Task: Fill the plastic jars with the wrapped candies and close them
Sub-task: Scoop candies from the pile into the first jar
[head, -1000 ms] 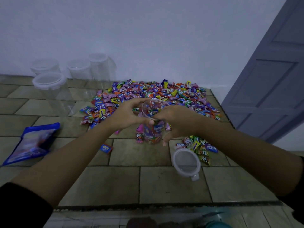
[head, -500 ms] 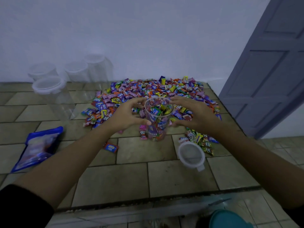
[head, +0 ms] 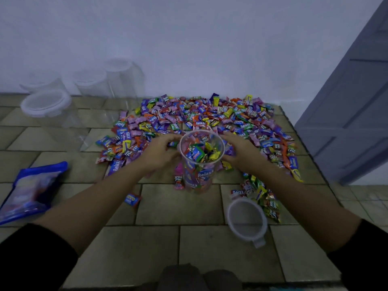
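A clear plastic jar (head: 199,164) stands upright and lidless on the tiled surface, partly filled with wrapped candies. Behind it and to both sides spreads a big pile of colourful wrapped candies (head: 210,118). My left hand (head: 159,154) lies against the jar's left side, its fingers stretched towards the pile. My right hand (head: 239,152) lies flat on the candies just right of the jar, fingers extended. The jar's white-rimmed lid (head: 246,219) lies at the front right.
Several empty lidded clear jars (head: 48,106) stand at the back left by the wall. A blue bag (head: 31,190) lies at the left, with one stray candy (head: 132,199) in front of the jar. A grey door (head: 346,101) stands at the right.
Both hands have come off the jar's mouth and spread apart. The right hand moved onto the pile at the right, and the left slid down the jar's left side.
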